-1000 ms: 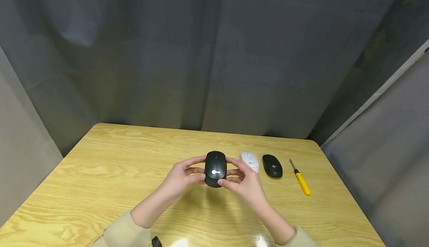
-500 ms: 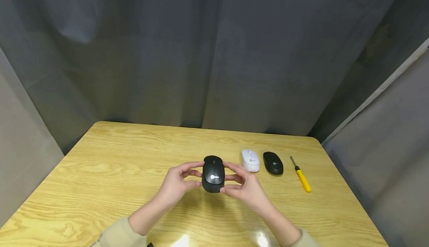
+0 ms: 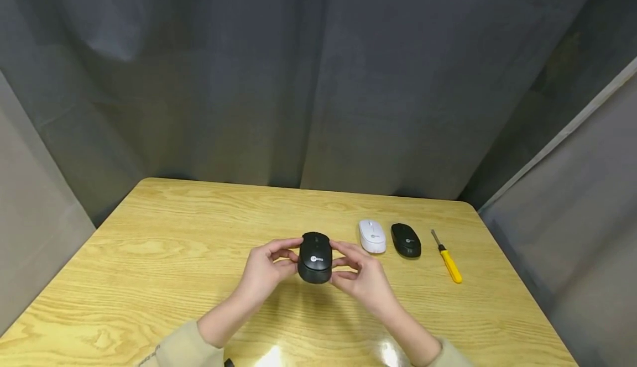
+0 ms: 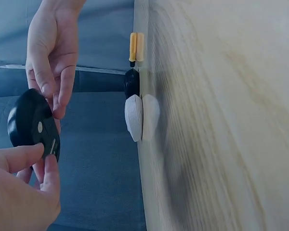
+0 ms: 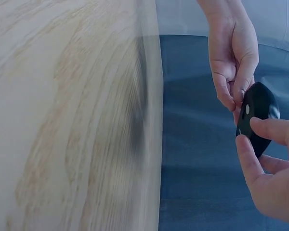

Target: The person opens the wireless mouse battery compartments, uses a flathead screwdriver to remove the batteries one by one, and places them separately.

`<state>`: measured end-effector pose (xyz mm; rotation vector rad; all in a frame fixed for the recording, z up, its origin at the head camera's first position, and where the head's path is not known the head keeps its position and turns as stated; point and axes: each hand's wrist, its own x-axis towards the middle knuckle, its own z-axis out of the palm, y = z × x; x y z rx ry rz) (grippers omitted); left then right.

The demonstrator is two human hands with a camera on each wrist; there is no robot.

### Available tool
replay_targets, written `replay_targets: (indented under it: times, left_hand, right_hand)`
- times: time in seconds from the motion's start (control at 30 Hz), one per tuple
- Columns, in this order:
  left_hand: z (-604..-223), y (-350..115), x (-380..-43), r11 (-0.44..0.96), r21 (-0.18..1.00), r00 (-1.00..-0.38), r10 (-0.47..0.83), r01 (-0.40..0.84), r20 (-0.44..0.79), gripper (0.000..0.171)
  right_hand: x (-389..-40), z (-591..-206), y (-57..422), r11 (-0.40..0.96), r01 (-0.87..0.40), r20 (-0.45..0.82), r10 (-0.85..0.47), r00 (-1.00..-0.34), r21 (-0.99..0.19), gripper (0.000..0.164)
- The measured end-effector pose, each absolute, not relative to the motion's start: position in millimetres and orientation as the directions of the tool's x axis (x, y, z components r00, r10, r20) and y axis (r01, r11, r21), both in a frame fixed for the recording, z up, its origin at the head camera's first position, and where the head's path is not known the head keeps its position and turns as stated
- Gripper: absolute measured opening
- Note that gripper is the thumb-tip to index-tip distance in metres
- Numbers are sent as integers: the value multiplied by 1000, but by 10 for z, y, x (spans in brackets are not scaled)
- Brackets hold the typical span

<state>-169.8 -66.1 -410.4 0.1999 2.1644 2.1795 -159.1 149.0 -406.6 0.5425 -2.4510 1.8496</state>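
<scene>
From my remote place, I see the left hand (image 3: 266, 270) and the right hand (image 3: 365, 278) both pinching one black mouse (image 3: 316, 257) between thumb and fingers, each from its own side. The mouse is in the air above the wooden table (image 3: 174, 234), with its logo side up in the head view. I judge that the step in hand is steady holding, perhaps for looking at it. To the right, on the table, lie a white mouse (image 3: 372, 236), a second black mouse (image 3: 406, 240) and a yellow-handled screwdriver (image 3: 450, 265). In my opinion, the next move calls for an even grip before any turning or lowering.
</scene>
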Motion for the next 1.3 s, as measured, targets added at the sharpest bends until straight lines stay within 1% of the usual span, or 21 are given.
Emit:
replay_targets:
  times: [0.13, 0.27, 0.53, 0.63, 0.8, 0.9, 1.0, 1.3]
  left_hand:
    - [-4083, -671, -1679, 5, 1000, -991, 133, 27, 26, 42]
    - [-4053, -689, -1665, 29, 999, -990, 139, 22, 18, 40]
    - [-4005, -727, -1655, 110, 991, -988, 143, 81, 65, 33]
    - [-3997, -725, -1647, 126, 986, -985, 153, 105, 85, 31]
    - [-4013, -720, -1634, 161, 978, -984, 140, 136, 114, 29]
    - [-4028, -713, -1623, 170, 976, -984, 131, 139, 117, 28]
    - [-4041, -707, -1610, 185, 974, -985, 130, 133, 110, 27]
    - [-4010, -718, -1579, 180, 975, -983, 151, 128, 101, 26]
  right_hand:
    - [-1591, -4098, 1491, 241, -296, 234, -255, -938, -924, 55]
    - [-1584, -4113, 1485, 276, -299, 238, -231, -943, -914, 49]
    - [-1596, -4099, 1458, 345, -354, 297, -209, -932, -869, 39]
    - [-1602, -4088, 1455, 360, -358, 306, -196, -932, -861, 36]
    - [-1593, -4058, 1456, 389, -372, 315, -203, -927, -843, 24]
    - [-1580, -4049, 1460, 401, -367, 307, -207, -929, -839, 22]
    - [-1564, -4052, 1464, 384, -347, 286, -208, -935, -855, 22]
    - [-1539, -4022, 1458, 263, -277, 217, -234, -948, -924, 29]
